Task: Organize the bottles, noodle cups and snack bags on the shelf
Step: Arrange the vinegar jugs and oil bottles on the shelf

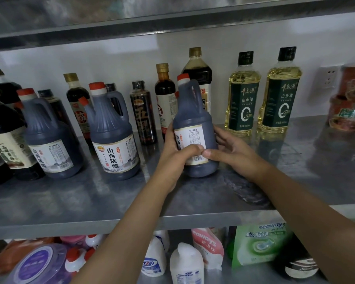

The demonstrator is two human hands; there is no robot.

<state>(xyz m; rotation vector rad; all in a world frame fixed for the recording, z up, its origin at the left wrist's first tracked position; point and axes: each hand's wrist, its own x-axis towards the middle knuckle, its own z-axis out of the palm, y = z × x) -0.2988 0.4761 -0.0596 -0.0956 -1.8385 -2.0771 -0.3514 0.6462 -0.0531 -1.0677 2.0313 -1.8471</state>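
Note:
A dark vinegar jug (194, 117) with a red cap and a handle stands on the steel shelf (111, 203), its label turned partly away. My left hand (177, 150) grips its lower left side, thumb across the label. My right hand (232, 148) holds its right side, thumb on the barcode. To the left stand two matching vinegar jugs, one (113, 136) nearer and one (49, 140) further left. Several dark sauce bottles (143, 113) line the back. Two yellow oil bottles (281, 93) stand at the right.
Stacked red noodle cups (348, 99) sit at the far right. A large soy bottle (4, 140) is at the left edge. An upper shelf runs overhead. The lower shelf holds detergent bottles (187, 263), a green refill pouch (260, 242) and a pink pouch (207, 247).

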